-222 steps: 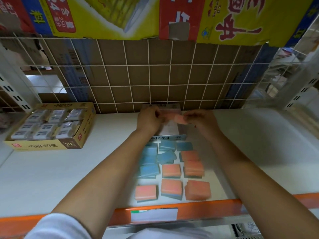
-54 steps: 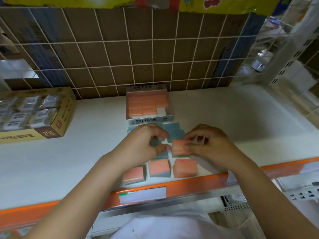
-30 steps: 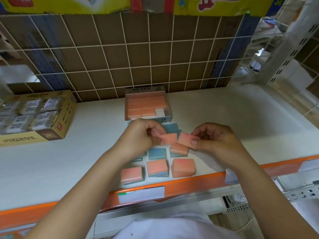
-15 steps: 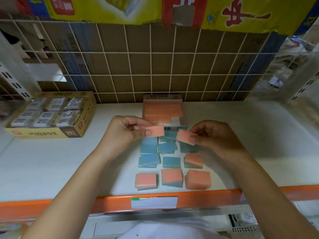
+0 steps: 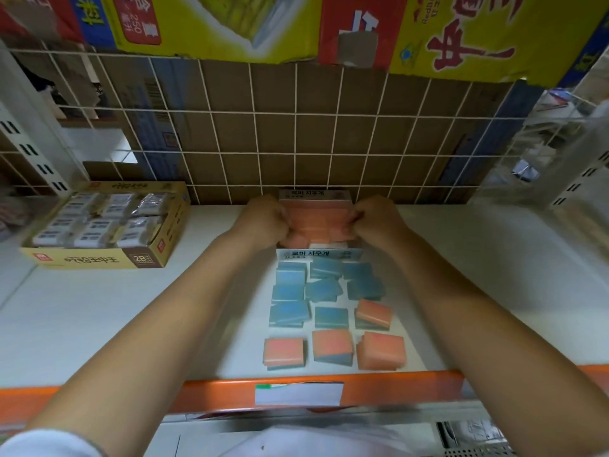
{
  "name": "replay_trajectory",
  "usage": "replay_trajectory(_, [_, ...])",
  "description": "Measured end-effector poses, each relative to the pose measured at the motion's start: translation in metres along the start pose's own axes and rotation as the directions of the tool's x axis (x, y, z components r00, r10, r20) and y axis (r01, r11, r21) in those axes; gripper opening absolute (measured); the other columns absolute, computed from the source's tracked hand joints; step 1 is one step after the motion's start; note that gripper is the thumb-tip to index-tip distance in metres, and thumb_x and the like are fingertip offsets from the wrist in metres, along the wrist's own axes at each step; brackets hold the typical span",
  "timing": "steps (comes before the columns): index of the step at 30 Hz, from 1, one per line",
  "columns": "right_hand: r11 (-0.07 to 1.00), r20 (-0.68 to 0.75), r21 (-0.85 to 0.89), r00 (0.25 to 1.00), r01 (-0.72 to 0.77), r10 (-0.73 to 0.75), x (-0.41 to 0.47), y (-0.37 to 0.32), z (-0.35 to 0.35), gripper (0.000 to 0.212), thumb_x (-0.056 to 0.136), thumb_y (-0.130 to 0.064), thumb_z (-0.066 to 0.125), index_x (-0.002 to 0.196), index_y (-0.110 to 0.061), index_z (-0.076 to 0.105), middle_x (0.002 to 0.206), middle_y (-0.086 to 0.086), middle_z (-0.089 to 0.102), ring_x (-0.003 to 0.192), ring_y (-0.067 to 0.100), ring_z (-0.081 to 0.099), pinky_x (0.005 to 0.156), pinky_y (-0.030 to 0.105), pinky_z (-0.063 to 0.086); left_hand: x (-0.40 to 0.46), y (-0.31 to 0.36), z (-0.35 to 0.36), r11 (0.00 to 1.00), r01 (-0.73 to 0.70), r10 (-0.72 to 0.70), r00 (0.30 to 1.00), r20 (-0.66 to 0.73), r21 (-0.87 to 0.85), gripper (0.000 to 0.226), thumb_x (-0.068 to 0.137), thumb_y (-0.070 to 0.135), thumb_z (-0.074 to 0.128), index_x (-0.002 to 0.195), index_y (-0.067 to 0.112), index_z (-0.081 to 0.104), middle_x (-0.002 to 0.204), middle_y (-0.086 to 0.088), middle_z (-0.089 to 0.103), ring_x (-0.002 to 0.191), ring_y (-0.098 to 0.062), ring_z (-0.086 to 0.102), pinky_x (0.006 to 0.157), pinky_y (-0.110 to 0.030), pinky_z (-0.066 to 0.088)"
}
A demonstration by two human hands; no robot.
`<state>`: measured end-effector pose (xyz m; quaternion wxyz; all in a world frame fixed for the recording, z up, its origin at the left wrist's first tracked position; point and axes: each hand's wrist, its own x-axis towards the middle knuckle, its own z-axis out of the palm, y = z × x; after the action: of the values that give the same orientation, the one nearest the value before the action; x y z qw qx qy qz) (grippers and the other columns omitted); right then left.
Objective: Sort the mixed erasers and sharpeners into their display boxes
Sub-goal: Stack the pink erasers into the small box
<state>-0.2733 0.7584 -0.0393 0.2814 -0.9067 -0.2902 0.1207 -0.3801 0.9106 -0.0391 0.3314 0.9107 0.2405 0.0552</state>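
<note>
**Two more pink erasers reach the box**

At the back of the shelf (image 5: 99,324), both my hands have come forward from over the loose pile and are now down at the display box (image 5: 318,253). Half a second ago each grip held one pink eraser in the air above the blue ones; now my left hand (image 5: 267,219) sits at the box's left edge and my right hand (image 5: 375,219) at its right edge, knuckles up, fingers curled in over the pink layer (image 5: 316,219) already inside. I cannot tell from here whether the two erasers are still pinched or already let go: my fingertips are hidden and the pink in the box blends with whatever I carry.

My judgement is that this pair is being seated in the box's top layer, where a pale bare patch near the front wall suggests room remains.

On the shelf just before the box, the blue erasers (image 5: 290,291) lie in a loose cluster, and nearer the orange edge four small pink stacks (image 5: 333,349) wait. So the pink sort is well along but unfinished, and the blue ones have not been started. Off to the left, well apart, the yellow box (image 5: 138,258) of wrapped erasers stands untouched.
</note>
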Motion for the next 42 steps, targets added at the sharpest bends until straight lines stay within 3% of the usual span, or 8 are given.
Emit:
replay_trajectory(6, [0.982, -0.035, -0.191, 0.999, -0.010, 0.004, 0.007, 0.003, 0.009, 0.020, 0.081, -0.022, 0.067, 0.096, -0.009, 0.068, 0.097, 0.005, 0.066, 0.092, 0.018, 0.059, 0.078, 0.027, 0.045, -0.001, 0.006, 0.001, 0.950, -0.073, 0.059, 0.997, 0.056, 0.305, 0.015, 0.080, -0.002, 0.049, 0.073, 0.010, 0.055, 0.075, -0.007, 0.054, 0.076, -0.023, 0.053, 0.067, -0.026, 0.038])
replay_trajectory(10, [0.899, -0.065, -0.427, 0.989, 0.092, -0.133, 0.002, 0.005, 0.018, 0.027, 0.085, -0.030, 0.061, 0.101, -0.009, 0.067, 0.109, 0.008, 0.058, 0.105, 0.022, 0.049, 0.089, 0.033, 0.046, -0.003, -0.003, 0.009, 0.941, -0.119, 0.106, 0.993, 0.057, 0.317, 0.016, 0.079, 0.000, 0.051, 0.080, 0.010, 0.063, 0.090, -0.010, 0.067, 0.087, -0.027, 0.059, 0.070, -0.027, 0.041])
replay_trajectory(14, [0.888, -0.091, -0.437, 0.976, 0.140, -0.199, -0.001, 0.004, 0.021, 0.022, 0.089, -0.024, 0.054, 0.102, -0.012, 0.068, 0.112, 0.009, 0.056, 0.106, 0.023, 0.047, 0.086, 0.032, 0.041, -0.002, -0.006, 0.009, 0.948, -0.137, 0.125, 0.990, 0.058, 0.286, 0.024, 0.082, 0.002, 0.054, 0.090, 0.015, 0.072, 0.101, -0.002, 0.069, 0.099, -0.021, 0.059, 0.088, -0.030, 0.046])
replay_trajectory(23, [0.862, 0.100, -0.450, 0.973, 0.232, -0.209, 0.001, 0.003, 0.006, 0.028, 0.082, -0.022, 0.065, 0.110, -0.023, 0.063, 0.120, 0.001, 0.054, 0.113, 0.023, 0.039, 0.095, 0.037, 0.032, 0.005, -0.016, 0.010, 0.934, -0.206, 0.182, 0.977, 0.109, 0.291, 0.015, 0.081, 0.012, 0.062, 0.081, 0.023, 0.072, 0.094, 0.005, 0.069, 0.095, -0.016, 0.059, 0.085, -0.026, 0.044])
replay_trajectory(28, [0.800, 0.072, -0.538, 0.961, 0.264, -0.268, 0.004, 0.011, 0.011, 0.039, 0.081, -0.032, 0.066, 0.118, -0.023, 0.058, 0.124, 0.001, 0.054, 0.113, 0.022, 0.043, 0.096, 0.035, 0.033, 0.006, -0.015, 0.014, 0.896, -0.221, 0.220, 0.974, 0.048, 0.384, 0.029, 0.082, 0.008, 0.057, 0.099, 0.028, 0.069, 0.117, 0.004, 0.061, 0.112, -0.023, 0.049, 0.095, -0.032, 0.040])
replay_trajectory(36, [0.852, 0.040, -0.449, 0.959, 0.268, -0.280, 0.007, 0.019, 0.014, 0.028, 0.084, -0.027, 0.063, 0.112, -0.023, 0.064, 0.120, -0.002, 0.058, 0.111, 0.023, 0.041, 0.092, 0.034, 0.033, 0.007, -0.021, 0.016, 0.907, -0.233, 0.243, 0.970, 0.018, 0.351, 0.031, 0.081, 0.003, 0.055, 0.096, 0.025, 0.071, 0.113, 0.006, 0.064, 0.109, -0.022, 0.049, 0.092, -0.026, 0.036])
replay_trajectory(40, [0.941, -0.153, -0.165, 0.934, 0.297, -0.321, -0.010, 0.023, 0.006, 0.022, 0.081, -0.012, 0.066, 0.102, -0.013, 0.069, 0.105, 0.004, 0.065, 0.103, 0.024, 0.053, 0.091, 0.035, 0.039, -0.012, -0.022, 0.013, 0.915, -0.309, 0.353, 0.925, -0.141, 0.259, 0.028, 0.080, -0.001, 0.058, 0.096, 0.017, 0.072, 0.102, 0.001, 0.069, 0.096, -0.024, 0.045, 0.073, -0.021, 0.024])
replay_trajectory(42, [0.961, -0.245, 0.061, 0.938, 0.268, -0.246, -0.036, 0.019, -0.001, 0.017, 0.082, -0.012, 0.067, 0.098, -0.011, 0.069, 0.099, 0.002, 0.065, 0.091, 0.013, 0.057, 0.083, 0.020, 0.042, -0.030, -0.016, 0.014, 0.926, -0.353, 0.376, 0.900, -0.220, 0.137, 0.027, 0.079, -0.002, 0.061, 0.097, 0.014, 0.072, 0.099, 0.000, 0.068, 0.097, -0.023, 0.045, 0.071, -0.019, 0.023])
